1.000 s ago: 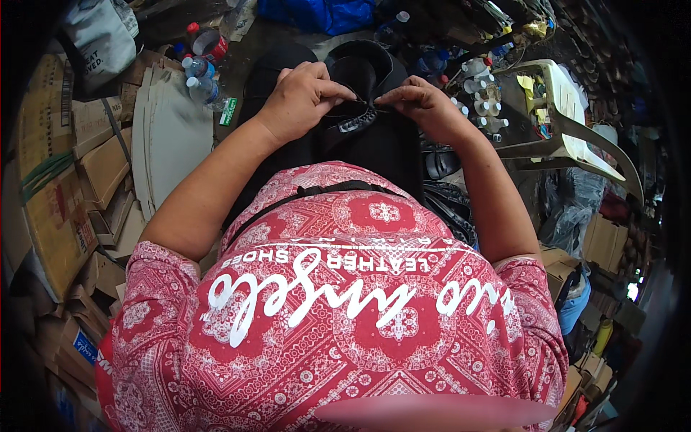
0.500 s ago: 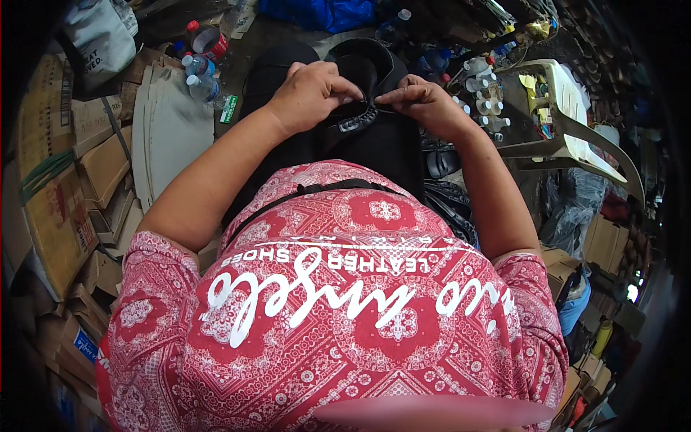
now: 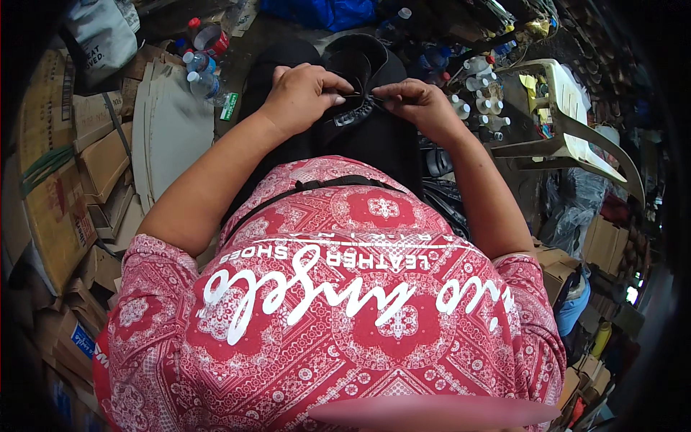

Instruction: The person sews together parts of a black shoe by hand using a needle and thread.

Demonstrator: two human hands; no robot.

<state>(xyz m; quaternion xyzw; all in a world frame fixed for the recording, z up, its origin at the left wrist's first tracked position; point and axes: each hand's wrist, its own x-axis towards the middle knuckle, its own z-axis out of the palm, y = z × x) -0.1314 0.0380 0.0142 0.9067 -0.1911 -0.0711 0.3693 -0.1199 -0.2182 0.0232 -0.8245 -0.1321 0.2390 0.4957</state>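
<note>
A black leather shoe upper (image 3: 353,115) rests across my lap on black trousers, its glossy, puckered seam turned toward me. The tall curved black collar (image 3: 378,52) rises from its far side. Thumb and forefinger of my left hand (image 3: 304,95) are pinched together at the seam's left, with a thin, needle-like sliver at their tips. From the other side, my right hand (image 3: 417,104) pinches the upper's edge at the top of the puckered seam. Its thumb is tucked under the forefinger. Both sets of fingertips are a short gap apart, and any thread is too fine to make out.
Cardboard boxes (image 3: 54,180) and pale curved sheets (image 3: 169,137) lie at the left. Plastic bottles (image 3: 205,85) and a small green box (image 3: 229,106) stand beyond them. On the right are a worn plastic chair (image 3: 568,137) and several small white-capped bottles (image 3: 493,106).
My left hand has shifted slightly, and a thin sliver now shows at its fingertips. My right fingers have moved slightly left, with the forefinger straighter. The upper has tilted a little.
</note>
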